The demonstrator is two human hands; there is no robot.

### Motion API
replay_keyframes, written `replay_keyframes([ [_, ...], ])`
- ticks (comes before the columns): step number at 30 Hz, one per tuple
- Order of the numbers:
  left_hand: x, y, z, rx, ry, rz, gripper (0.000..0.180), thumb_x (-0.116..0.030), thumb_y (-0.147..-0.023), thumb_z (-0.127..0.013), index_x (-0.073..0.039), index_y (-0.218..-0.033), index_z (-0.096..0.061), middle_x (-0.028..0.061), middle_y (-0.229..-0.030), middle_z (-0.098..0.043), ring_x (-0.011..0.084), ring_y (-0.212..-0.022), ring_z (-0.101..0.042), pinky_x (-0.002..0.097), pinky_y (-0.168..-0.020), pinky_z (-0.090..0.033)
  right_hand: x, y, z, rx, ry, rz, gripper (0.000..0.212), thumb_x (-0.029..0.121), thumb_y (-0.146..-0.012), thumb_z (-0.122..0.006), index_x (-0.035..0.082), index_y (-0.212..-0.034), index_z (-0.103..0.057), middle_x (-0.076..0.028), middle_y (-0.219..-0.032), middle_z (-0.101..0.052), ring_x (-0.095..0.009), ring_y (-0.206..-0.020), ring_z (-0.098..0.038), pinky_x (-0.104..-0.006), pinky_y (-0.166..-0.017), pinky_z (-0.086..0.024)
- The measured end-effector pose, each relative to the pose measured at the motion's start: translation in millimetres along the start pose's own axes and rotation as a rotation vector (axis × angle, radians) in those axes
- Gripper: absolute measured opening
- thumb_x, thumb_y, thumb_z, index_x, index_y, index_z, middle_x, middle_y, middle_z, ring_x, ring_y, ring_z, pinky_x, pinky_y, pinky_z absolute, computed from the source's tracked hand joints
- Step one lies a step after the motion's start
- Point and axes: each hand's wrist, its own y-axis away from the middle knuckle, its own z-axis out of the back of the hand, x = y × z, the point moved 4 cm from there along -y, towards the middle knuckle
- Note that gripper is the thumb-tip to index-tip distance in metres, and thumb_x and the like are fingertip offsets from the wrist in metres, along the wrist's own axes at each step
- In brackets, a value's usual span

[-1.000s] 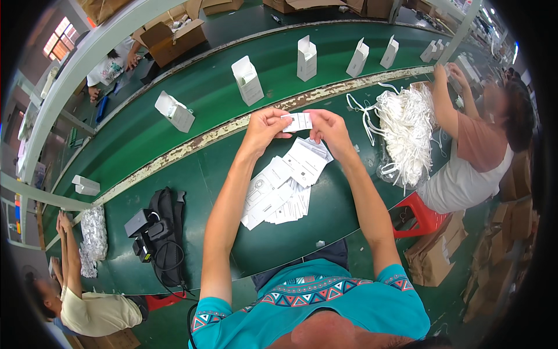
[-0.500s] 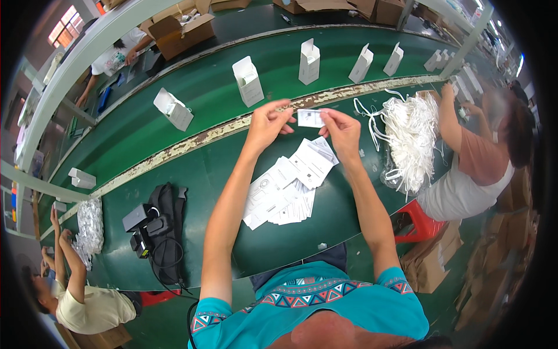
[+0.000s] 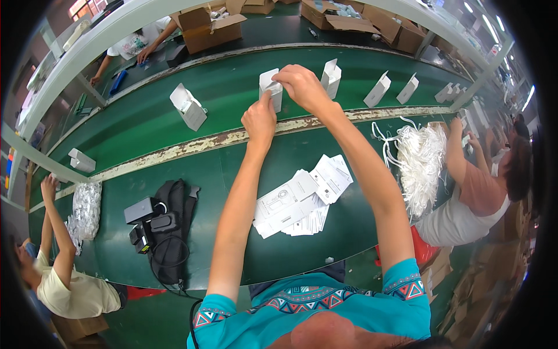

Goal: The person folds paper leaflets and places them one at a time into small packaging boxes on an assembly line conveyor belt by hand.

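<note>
A small white carton (image 3: 273, 102) stands upright with its top flap raised on the green conveyor belt (image 3: 232, 96). Against its near side is my left hand (image 3: 259, 121), fingers curled and gripping the carton. My right hand (image 3: 303, 86) is closed at the carton's open top, its fingertips hiding whatever they pinch. On the table between my forearms lies a loose pile of white printed leaflets (image 3: 288, 200), some larger and folded, some small.
Other open white cartons (image 3: 192, 113) stand along the belt. Right of the leaflets lies a heap of white cords (image 3: 419, 168). A black strap with devices (image 3: 165, 227) lies left. Co-workers sit on both sides; a painted rail (image 3: 221, 132) edges the belt.
Both hands have moved forward from above the leaflets to the carton on the belt. The small folded leaflet that my right hand held is now out of sight. The view has shifted.
</note>
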Motion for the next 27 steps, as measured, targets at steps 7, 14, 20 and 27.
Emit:
replay_keyframes([
  [7,1,-7,13,-0.007,0.003,-0.005,0.021,-0.016,-0.088,-0.067,-0.012,-0.106,-0.078,0.0165,-0.087,-0.074,0.0378,-0.078,-0.071,0.0473,-0.069,-0.056,-7,3,-43,0.091,0.321,0.065,0.021,-0.003,-0.075,-0.066,0.004,-0.093,-0.075,-0.011,-0.091,-0.067,-0.032,-0.089,-0.063,-0.0438,-0.079,-0.052],
  [14,10,-8,19,-0.028,-0.001,0.051,0.023,-0.018,-0.088,-0.068,-0.012,-0.108,-0.078,0.0168,-0.085,-0.074,0.0378,-0.078,-0.072,0.0473,-0.071,-0.057,19,19,-21,-0.102,0.332,0.076,0.018,-0.001,-0.077,-0.068,0.005,-0.092,-0.075,-0.010,-0.096,-0.070,-0.031,-0.090,-0.063,-0.0397,-0.075,-0.050],
  [20,-13,-16,37,-0.135,0.152,-0.011,0.023,-0.014,-0.087,-0.068,-0.007,-0.107,-0.076,0.0124,-0.062,-0.065,0.0329,-0.056,-0.065,0.0441,-0.057,-0.052,27,124,53,0.258,-0.204,-0.671,0.018,0.017,-0.087,-0.076,0.000,-0.088,-0.072,-0.004,-0.072,-0.063,-0.011,-0.064,-0.053,-0.0288,-0.060,-0.045],
  [27,-90,1,43,0.193,0.550,-0.052,0.016,-0.015,-0.089,-0.072,-0.004,-0.098,-0.078,0.0008,-0.055,-0.054,0.0076,-0.050,-0.045,0.0285,-0.050,-0.039,35,206,77,0.454,-0.255,-0.795,0.045,0.032,-0.069,-0.093,0.004,-0.082,-0.060,0.001,-0.074,-0.056,-0.010,-0.073,-0.053,-0.0271,-0.065,-0.044],
])
